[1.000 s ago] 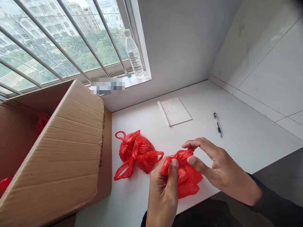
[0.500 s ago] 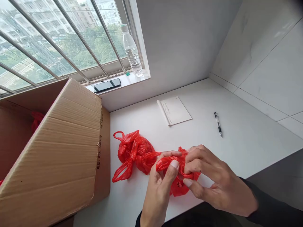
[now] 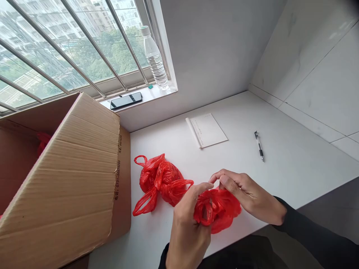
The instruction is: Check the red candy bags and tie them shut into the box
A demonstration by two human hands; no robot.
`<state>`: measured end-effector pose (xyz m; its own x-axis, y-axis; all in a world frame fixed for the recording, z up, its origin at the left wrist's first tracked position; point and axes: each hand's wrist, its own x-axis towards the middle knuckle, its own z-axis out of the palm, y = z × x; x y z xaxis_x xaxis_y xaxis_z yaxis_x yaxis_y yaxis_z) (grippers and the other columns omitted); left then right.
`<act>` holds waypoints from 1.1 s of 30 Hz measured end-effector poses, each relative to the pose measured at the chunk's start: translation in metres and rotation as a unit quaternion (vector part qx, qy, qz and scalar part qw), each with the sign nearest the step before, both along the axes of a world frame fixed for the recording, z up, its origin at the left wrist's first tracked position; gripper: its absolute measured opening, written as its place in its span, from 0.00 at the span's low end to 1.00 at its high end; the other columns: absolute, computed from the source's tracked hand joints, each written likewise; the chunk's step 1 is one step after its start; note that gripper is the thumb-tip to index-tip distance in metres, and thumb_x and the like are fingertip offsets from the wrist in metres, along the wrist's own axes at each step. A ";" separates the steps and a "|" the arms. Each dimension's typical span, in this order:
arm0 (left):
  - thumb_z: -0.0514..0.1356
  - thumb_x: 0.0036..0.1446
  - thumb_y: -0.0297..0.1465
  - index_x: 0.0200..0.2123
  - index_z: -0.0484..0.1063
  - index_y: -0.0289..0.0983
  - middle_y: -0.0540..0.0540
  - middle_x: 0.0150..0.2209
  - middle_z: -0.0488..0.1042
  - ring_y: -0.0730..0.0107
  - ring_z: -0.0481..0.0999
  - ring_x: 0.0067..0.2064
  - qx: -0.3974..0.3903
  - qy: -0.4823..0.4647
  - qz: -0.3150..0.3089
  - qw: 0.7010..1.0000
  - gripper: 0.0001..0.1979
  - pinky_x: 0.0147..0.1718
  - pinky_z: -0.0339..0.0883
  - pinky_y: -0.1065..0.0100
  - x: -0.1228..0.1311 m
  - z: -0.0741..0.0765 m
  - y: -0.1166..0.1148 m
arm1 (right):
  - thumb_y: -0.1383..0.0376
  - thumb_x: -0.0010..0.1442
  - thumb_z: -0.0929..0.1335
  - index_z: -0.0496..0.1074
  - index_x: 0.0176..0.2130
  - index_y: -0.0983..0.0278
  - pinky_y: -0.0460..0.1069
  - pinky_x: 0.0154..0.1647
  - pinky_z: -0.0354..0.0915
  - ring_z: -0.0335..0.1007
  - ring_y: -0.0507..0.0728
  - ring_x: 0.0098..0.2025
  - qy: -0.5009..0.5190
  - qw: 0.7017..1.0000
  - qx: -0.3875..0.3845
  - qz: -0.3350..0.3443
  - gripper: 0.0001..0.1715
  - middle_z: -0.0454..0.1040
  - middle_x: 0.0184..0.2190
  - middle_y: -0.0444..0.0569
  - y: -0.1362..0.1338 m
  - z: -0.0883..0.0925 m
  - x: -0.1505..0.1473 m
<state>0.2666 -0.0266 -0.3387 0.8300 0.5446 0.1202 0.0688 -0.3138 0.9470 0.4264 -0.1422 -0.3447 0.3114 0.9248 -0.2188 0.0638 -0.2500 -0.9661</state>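
Observation:
Both my hands work a crumpled red plastic bag at the near edge of the white table. My left hand is closed round the bag's left part, thumb pushed into a loop of the plastic. On the bag's upper right, my right hand pinches the plastic between thumb and forefinger. A second red plastic bag, bunched and knotted with loose handles, lies on the table just left of my hands, apart from them.
A large open cardboard box stands at the left with red plastic inside. A notepad and a pen lie farther back on the table. A phone and a water bottle rest on the windowsill.
My hands have closed in on the bag and bunched it tighter. The left thumb has gone into a loop, and the right hand has shifted from spread fingers to a pinch on top.

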 end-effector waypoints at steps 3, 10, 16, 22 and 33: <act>0.54 0.56 0.13 0.53 0.74 0.45 0.47 0.42 0.80 0.66 0.79 0.41 0.117 -0.039 0.022 0.992 0.28 0.39 0.71 0.69 0.001 -0.013 0.000 | 0.46 0.73 0.59 0.68 0.59 0.58 0.49 0.32 0.66 0.66 0.53 0.29 0.044 0.999 0.002 0.031 0.27 0.71 0.28 0.42 -0.001 -0.001 0.001; 0.58 0.59 0.17 0.57 0.74 0.45 0.45 0.43 0.78 0.64 0.79 0.41 0.138 -0.021 0.068 0.988 0.26 0.38 0.74 0.68 0.002 -0.024 0.000 | 0.50 0.68 0.67 0.73 0.52 0.59 0.48 0.33 0.64 0.64 0.52 0.30 0.011 0.998 -0.012 0.056 0.20 0.72 0.31 0.42 -0.002 -0.004 0.002; 0.59 0.61 0.17 0.54 0.76 0.47 0.48 0.38 0.75 0.69 0.76 0.37 0.090 -0.055 0.027 0.994 0.24 0.35 0.71 0.68 0.000 -0.023 0.001 | 0.49 0.67 0.69 0.70 0.53 0.58 0.49 0.39 0.68 0.70 0.54 0.37 0.071 0.997 -0.008 0.035 0.22 0.75 0.37 0.44 -0.004 -0.004 0.005; 0.61 0.62 0.17 0.54 0.78 0.50 0.49 0.36 0.71 0.71 0.74 0.36 0.091 -0.123 0.020 0.988 0.25 0.34 0.70 0.69 0.000 -0.033 0.002 | 0.49 0.73 0.61 0.70 0.60 0.57 0.56 0.57 0.71 0.75 0.59 0.52 0.181 0.980 -0.004 0.082 0.24 0.77 0.51 0.50 0.003 -0.002 0.006; 0.53 0.71 0.28 0.69 0.62 0.46 0.39 0.61 0.68 0.57 0.68 0.63 0.141 -0.051 0.053 0.987 0.25 0.59 0.68 0.59 -0.026 -0.046 -0.011 | 0.57 0.67 0.71 0.73 0.40 0.60 0.46 0.43 0.68 0.68 0.51 0.39 0.152 0.986 0.053 -0.041 0.09 0.72 0.36 0.43 0.000 -0.007 0.009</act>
